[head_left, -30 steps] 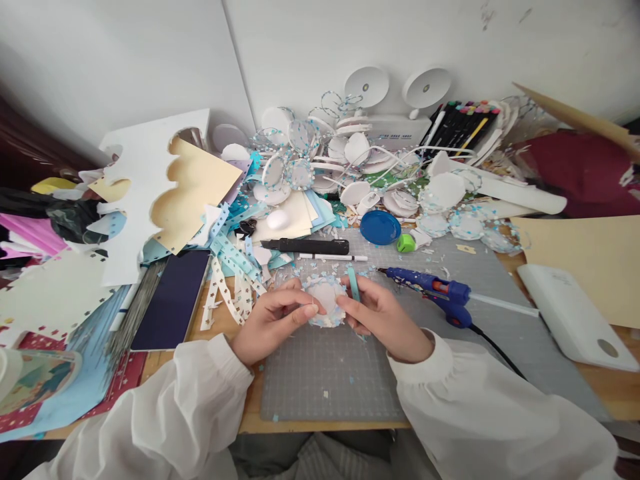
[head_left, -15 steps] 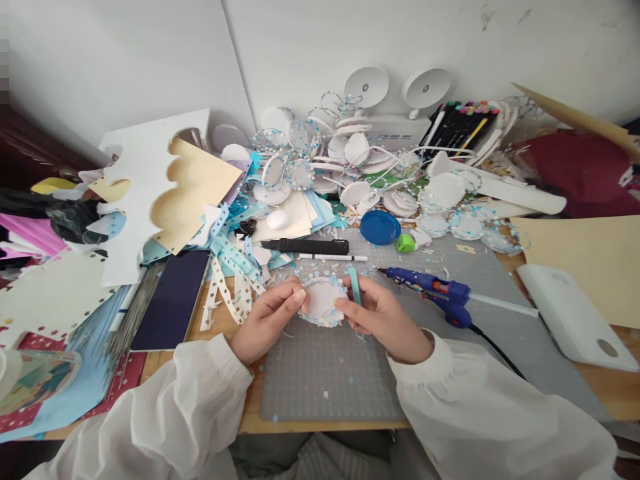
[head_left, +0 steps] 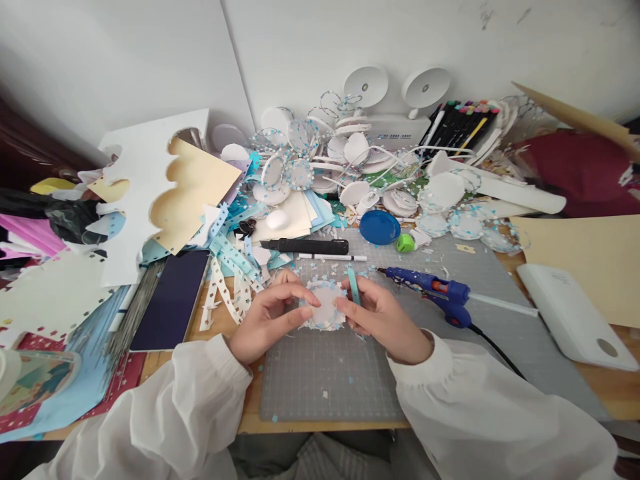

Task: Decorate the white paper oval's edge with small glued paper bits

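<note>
A small white paper disc edged with tiny blue and white bits rests on the grey cutting mat. My left hand pinches the disc's left rim, its forefinger laid across the top. My right hand grips the right rim with thumb and fingertips, and a thin teal tool sticks up from between its fingers. Both sleeves are white.
A blue glue gun lies right of my hands, its cord running off the mat. Behind are a black knife, a white pen, a blue lid, piled paper discs, markers, a dark tablet and paper scraps.
My left hand shifted its hold on the disc, the forefinger sliding over the top edge. The disc turned slightly; my right hand stayed put.
</note>
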{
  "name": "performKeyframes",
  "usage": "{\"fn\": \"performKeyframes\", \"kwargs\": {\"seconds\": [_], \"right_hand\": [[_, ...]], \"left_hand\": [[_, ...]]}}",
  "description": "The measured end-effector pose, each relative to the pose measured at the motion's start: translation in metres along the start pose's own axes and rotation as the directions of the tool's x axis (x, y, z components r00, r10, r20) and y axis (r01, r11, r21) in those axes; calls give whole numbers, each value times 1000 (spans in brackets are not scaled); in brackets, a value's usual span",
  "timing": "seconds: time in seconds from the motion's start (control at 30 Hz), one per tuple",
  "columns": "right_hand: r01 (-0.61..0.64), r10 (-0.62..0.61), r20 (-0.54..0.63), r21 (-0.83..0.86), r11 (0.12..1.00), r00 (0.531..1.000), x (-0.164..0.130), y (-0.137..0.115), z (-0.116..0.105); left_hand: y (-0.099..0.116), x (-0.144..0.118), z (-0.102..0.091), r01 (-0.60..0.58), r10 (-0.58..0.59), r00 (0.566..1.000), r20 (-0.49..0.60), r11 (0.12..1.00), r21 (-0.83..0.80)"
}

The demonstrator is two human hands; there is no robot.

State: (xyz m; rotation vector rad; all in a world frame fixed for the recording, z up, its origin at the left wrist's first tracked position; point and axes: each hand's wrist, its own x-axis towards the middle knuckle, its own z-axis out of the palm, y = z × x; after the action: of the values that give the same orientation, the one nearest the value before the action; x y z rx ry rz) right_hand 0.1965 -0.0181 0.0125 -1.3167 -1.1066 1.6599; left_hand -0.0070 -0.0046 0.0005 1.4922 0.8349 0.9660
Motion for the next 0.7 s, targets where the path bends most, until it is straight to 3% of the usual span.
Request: {"fn": "performKeyframes", "kwargs": {"seconds": [0.3, 0.7], "right_hand": [[35, -35, -1, -55, 998, 999, -2, -1, -1], [92, -94, -25, -75, 993, 995, -2, -1, -1]], "left_hand": [[1, 3, 3, 74, -70, 997, 34, 986, -146], [2, 3, 3, 93, -86, 995, 49, 983, -161]]}}
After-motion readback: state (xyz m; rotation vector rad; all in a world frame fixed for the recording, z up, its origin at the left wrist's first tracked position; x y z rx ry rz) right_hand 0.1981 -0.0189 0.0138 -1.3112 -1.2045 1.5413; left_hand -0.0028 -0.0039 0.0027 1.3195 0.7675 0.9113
